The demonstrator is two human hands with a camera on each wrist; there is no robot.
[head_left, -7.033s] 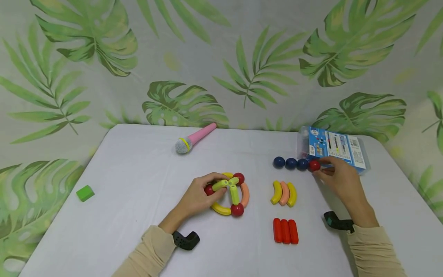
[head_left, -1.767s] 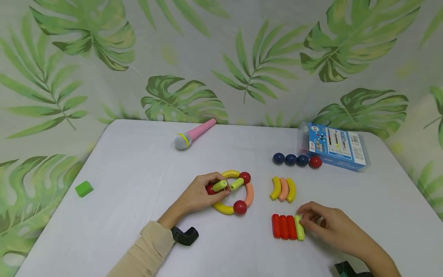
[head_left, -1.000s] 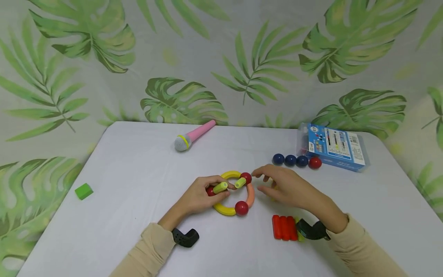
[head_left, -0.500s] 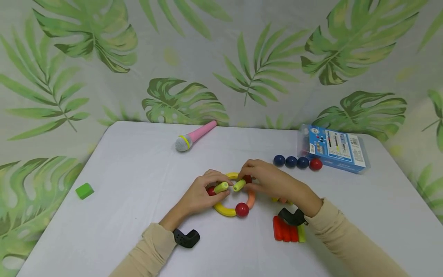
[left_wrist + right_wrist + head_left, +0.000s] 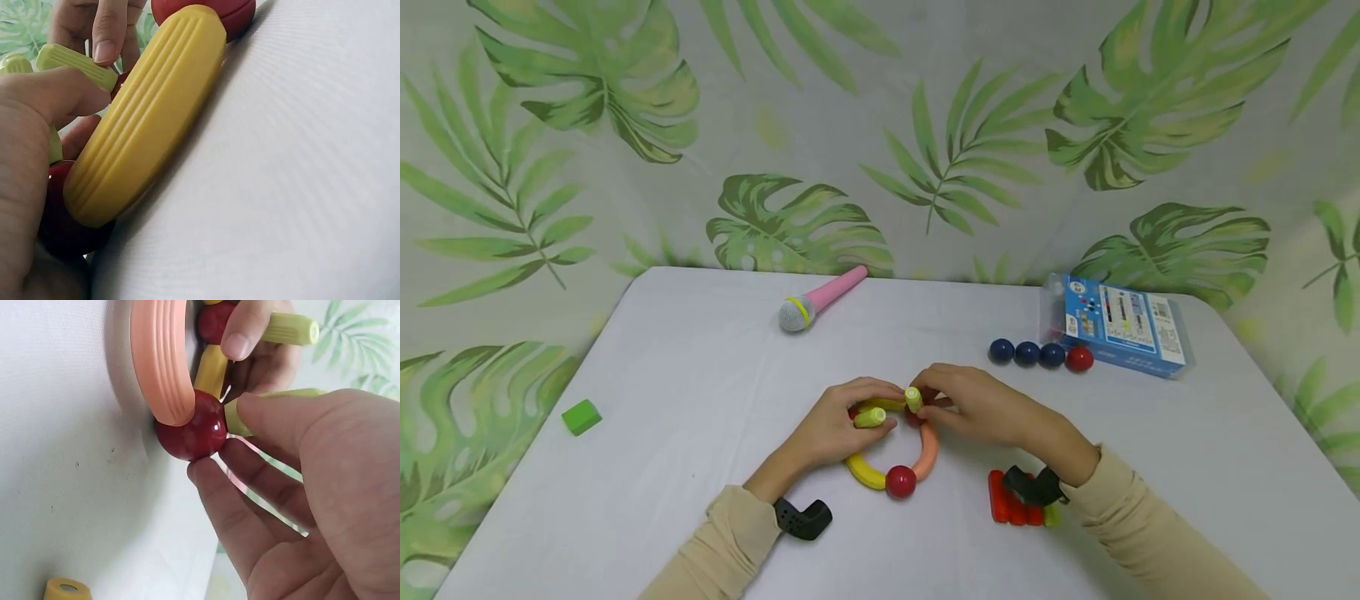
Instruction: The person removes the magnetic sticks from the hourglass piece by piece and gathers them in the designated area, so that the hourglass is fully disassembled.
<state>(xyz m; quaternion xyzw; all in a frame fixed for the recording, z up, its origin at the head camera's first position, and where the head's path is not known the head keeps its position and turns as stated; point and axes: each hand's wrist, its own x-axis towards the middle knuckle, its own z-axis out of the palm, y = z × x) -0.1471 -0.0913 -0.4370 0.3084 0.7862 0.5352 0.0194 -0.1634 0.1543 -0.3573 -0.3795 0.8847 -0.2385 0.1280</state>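
Head: right hand [image 5: 981, 404] is pinched on a lime-green ribbed plastic rod [image 5: 913, 400], near upright in the grip. Left hand [image 5: 838, 417] is clamped on a second lime-green rod [image 5: 870, 417] just left of that; its long axis leans right, toward the first. Tops apart. Both rods sit on a ring with a yellow curved plastic bar [image 5: 867, 473] and a peach curved plastic bar [image 5: 929, 452]. Glossy red plastic ball [image 5: 900, 482], person's side of both grips, shows no rod; left hand looks slightly nearer. Beyond and right of the right grip: blue printed box [image 5: 1105, 321] in a clear case, contents unreadable; navy balls [image 5: 1027, 354] row up in front.

Left wrist: left thumb hides part of its rod. Yellow bar runs ball to ball beside that grip.

Right wrist: right thumb on the rod close to its ball, a fingertip touching that ball. Rod meets ball; seating depth can't tell.
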